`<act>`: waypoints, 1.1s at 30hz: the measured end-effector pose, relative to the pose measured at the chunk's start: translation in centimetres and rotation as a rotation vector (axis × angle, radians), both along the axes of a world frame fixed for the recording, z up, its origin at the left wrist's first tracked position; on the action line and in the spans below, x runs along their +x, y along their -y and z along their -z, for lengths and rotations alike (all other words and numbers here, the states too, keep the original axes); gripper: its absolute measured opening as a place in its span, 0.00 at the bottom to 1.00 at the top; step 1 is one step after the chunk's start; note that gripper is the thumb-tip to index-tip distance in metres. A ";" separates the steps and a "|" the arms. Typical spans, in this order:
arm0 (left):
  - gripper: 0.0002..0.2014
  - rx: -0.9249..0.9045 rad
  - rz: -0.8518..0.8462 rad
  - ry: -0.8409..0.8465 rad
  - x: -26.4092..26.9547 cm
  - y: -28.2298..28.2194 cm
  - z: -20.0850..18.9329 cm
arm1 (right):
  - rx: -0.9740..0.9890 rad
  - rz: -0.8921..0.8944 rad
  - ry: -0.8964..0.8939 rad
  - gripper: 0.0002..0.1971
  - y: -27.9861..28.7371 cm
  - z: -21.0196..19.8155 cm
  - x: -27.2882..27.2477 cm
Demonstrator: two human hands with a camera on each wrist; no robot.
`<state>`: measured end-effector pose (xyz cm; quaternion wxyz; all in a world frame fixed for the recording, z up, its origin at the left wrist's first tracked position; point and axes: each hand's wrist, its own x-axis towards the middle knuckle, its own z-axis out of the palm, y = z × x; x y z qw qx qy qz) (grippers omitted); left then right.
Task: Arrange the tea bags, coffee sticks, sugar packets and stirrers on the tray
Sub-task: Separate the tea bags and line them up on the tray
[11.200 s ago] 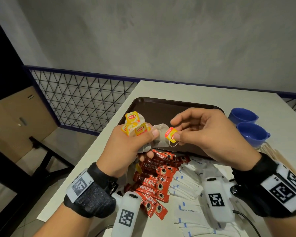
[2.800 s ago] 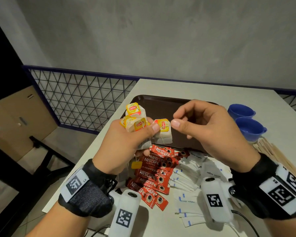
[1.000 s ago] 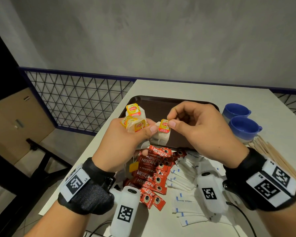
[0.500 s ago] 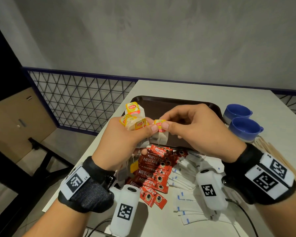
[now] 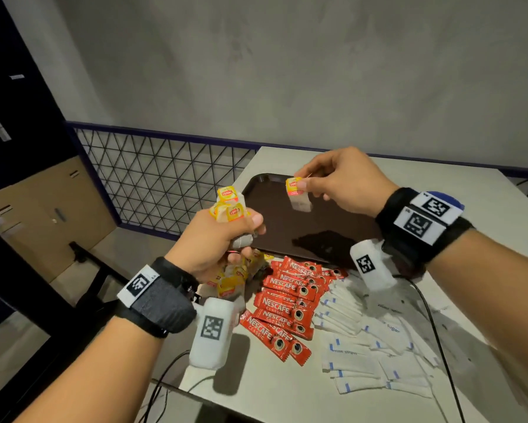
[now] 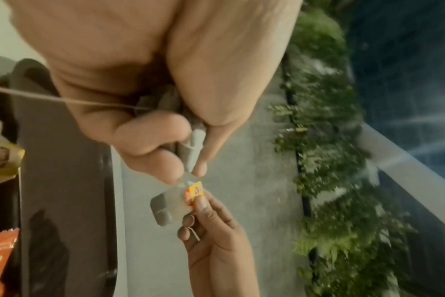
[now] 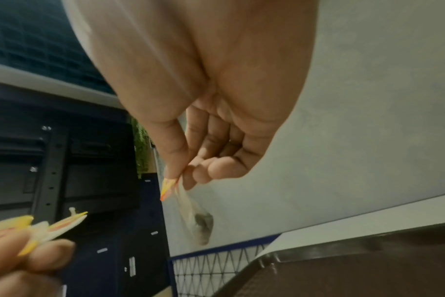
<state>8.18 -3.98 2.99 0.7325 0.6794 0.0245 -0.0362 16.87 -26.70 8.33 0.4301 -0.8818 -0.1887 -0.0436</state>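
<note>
My right hand [image 5: 305, 181] pinches one tea bag [image 5: 299, 200] by its yellow tag, and it dangles above the far left part of the dark brown tray [image 5: 332, 221]. In the right wrist view the same tea bag [image 7: 196, 219] hangs from thumb and forefinger. My left hand [image 5: 226, 233] grips a bunch of tea bags [image 5: 230, 204] at the tray's near left corner, their tags sticking up. More tea bags [image 5: 235, 277] lie below it. Red coffee sticks [image 5: 287, 303] and white sugar packets [image 5: 372, 346] lie in front of the tray.
The table's left edge runs just beside my left hand, with a mesh railing [image 5: 152, 175] and a drop beyond. A blue cup [image 5: 448, 203] peeks out behind my right wrist. A black cable [image 5: 433, 325] trails over the sugar packets.
My right hand has pulled a single tea bag away from the bunch and moved it up and to the right over the tray. The left hand keeps its bunch.
</note>
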 end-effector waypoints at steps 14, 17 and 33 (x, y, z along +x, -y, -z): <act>0.10 -0.083 -0.076 0.006 3.9 -3.1 0.8 | -0.013 0.087 -0.184 0.03 -5.5 1.8 13.7; 0.14 -0.110 -0.083 -0.018 5.5 -3.7 1.0 | -0.010 0.069 -0.228 0.02 -6.9 2.8 15.8; 0.25 -0.296 -0.066 -0.008 10.1 -5.3 3.1 | -0.005 0.033 -0.387 0.09 -9.8 7.5 24.6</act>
